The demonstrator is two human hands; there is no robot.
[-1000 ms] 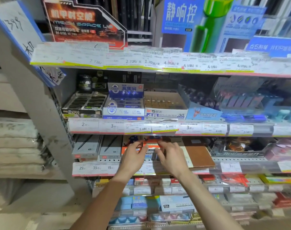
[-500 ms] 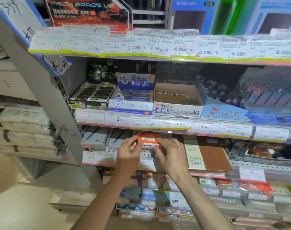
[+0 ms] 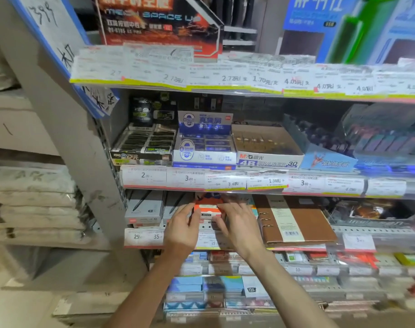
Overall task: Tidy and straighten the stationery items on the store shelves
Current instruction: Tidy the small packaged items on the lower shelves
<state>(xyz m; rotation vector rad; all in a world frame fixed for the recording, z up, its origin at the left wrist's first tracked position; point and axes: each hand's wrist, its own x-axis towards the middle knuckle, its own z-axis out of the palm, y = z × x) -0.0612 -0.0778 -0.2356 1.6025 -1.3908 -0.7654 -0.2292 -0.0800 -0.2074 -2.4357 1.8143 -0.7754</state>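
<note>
Hands flank orange box [image 3: 207,209]: left hand [image 3: 181,229] and right hand [image 3: 239,227] grasp its sides with curled fingers. Recommend squaring it against grey boxes [image 3: 145,208], edges flush.

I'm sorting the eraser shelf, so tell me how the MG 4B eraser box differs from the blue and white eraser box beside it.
The 4B eraser box is a plain open tray, with contents only along its back; the blue and white box has an upright printed flap and looks full. The 4B eraser box is tan inside; the other is blue throughout. Both sit touching on the same shelf.
</note>
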